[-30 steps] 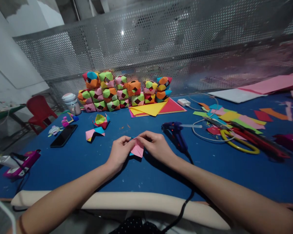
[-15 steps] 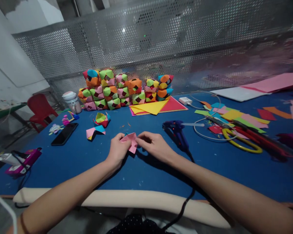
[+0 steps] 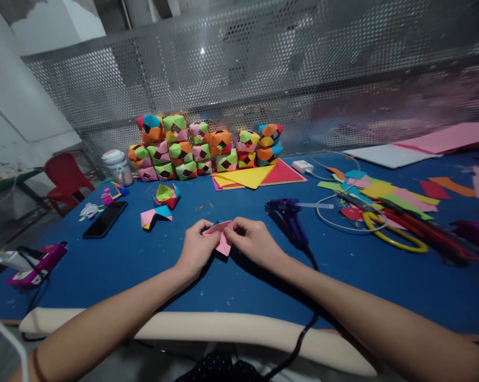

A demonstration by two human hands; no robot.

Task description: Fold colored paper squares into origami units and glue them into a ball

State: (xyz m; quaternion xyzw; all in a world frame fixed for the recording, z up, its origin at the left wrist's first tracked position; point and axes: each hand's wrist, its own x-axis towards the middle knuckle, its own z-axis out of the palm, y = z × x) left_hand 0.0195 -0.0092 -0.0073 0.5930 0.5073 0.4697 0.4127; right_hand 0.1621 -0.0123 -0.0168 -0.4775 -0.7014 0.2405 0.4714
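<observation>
A folded pink paper piece is held just above the blue table, pinched from both sides. My left hand grips its left side with the thumb on top. On the right side, my right hand closes its thumb and fingers on the same paper. A bit of blue shows behind the pink, partly hidden by the fingers. Beyond my left hand lie a pink and blue folded paper unit and a partly assembled multicolored paper shape.
Stacked origami blocks stand at the back beside colored paper sheets. A glue gun lies right of my hands, its cord running toward me. Farther right are yellow-handled scissors and paper scraps. A phone lies left.
My right hand has closed onto the right side of the pink paper. The paper has shifted slightly right and turned, its point now facing me.
</observation>
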